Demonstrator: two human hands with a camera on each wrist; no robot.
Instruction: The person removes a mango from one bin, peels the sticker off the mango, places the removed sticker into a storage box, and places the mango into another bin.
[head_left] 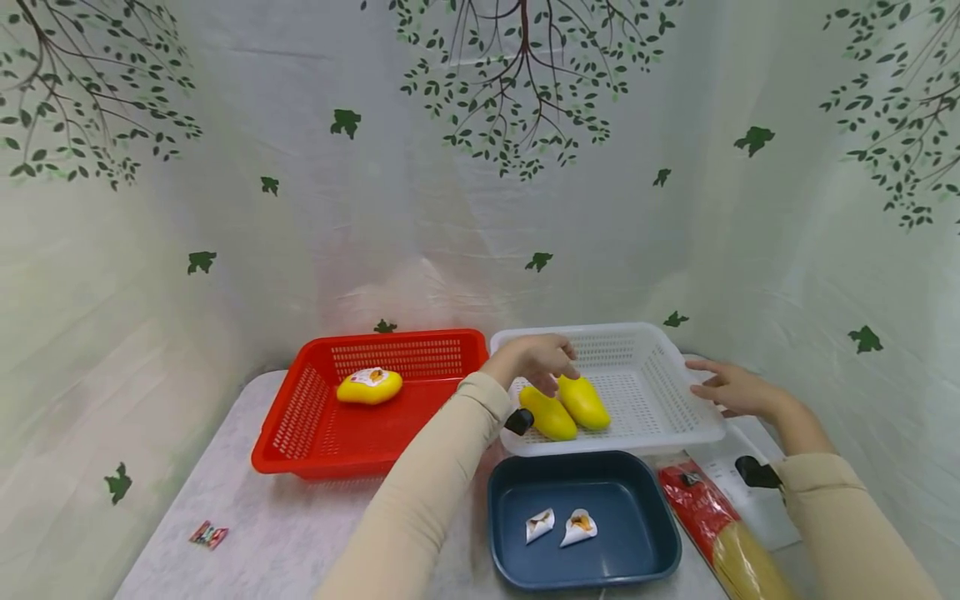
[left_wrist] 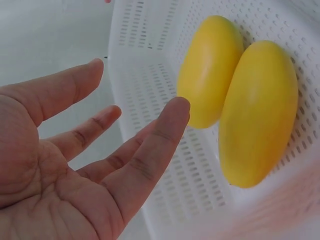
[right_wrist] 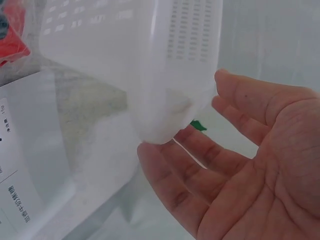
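My left hand point(head_left: 536, 358) hovers over the near left part of a white perforated basket point(head_left: 645, 379), fingers spread and holding nothing. Just beyond its fingertips, two smooth yellow mango-shaped fruits point(left_wrist: 260, 115) lie side by side in the basket. At the basket's right end is my right hand point(head_left: 738, 387), with loosely bent fingers. Its fingertips point(right_wrist: 155, 150) are right at the basket's corner in the right wrist view, and the thumb stays apart from the other fingers.
To the left stands a red basket point(head_left: 442, 400) holding one yellow fruit point(head_left: 371, 387) with a label. A dark blue tray point(head_left: 585, 571) with two curled labels point(head_left: 579, 528) sits in front. A red-and-yellow packet point(head_left: 720, 525) lies at right, a small wrapper point(head_left: 208, 535) at left.
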